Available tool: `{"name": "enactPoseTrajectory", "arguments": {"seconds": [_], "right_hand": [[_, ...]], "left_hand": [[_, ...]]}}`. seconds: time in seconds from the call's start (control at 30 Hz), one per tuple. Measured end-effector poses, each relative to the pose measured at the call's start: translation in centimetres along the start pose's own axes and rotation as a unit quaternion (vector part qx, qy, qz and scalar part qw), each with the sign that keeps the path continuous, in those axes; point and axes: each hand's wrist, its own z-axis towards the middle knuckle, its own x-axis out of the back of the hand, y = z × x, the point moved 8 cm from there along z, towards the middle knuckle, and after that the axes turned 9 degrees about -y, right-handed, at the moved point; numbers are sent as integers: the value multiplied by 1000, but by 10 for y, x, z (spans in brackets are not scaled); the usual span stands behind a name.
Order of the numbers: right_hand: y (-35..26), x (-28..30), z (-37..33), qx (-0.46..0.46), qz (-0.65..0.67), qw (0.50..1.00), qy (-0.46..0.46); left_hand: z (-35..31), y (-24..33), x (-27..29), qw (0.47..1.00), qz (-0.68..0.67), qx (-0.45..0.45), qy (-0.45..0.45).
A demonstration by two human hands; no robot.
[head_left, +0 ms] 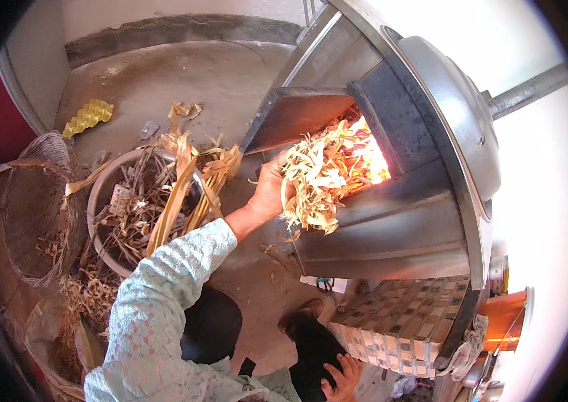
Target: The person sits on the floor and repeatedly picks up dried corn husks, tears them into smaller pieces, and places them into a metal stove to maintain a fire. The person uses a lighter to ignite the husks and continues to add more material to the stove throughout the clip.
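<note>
My left hand (pixel 271 188) is stretched forward, closed round a bunch of dry, pale leaves (pixel 314 182). The bunch sits at the mouth of a metal stove (pixel 391 241), its far side against the opening. Behind the leaves, bright orange flames (pixel 371 157) burn inside the firebox. A dark stove door (pixel 300 115) stands swung outward beside the hand. My right hand (pixel 344 377) lies on my black-trousered leg with its fingers spread, holding nothing. Part of the left hand's fingers is hidden by the leaves.
A round basin (pixel 98 224) full of twigs and dry husks stands left of my arm, near a wicker basket (pixel 36 258). A yellow egg tray (pixel 89 117) lies farther off. Brickwork (pixel 401 321) supports the stove's right side; a domed lid (pixel 454 110) tops it.
</note>
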Motion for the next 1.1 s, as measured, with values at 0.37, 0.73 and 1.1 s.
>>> {"name": "enactPoseTrajectory", "arguments": {"seconds": [0.37,0.73,1.1], "right_hand": [[11,-7,8,-13,-11,999,-37],[17,-15,12,-12,0,999,-34],[21,-17,18,-21,-9,999,-46]], "left_hand": [[55,-57,-4,987,138,-77,1],[80,-83,-15,930,336,-147,1],[95,-109,-46,825,511,-199,-139]]}}
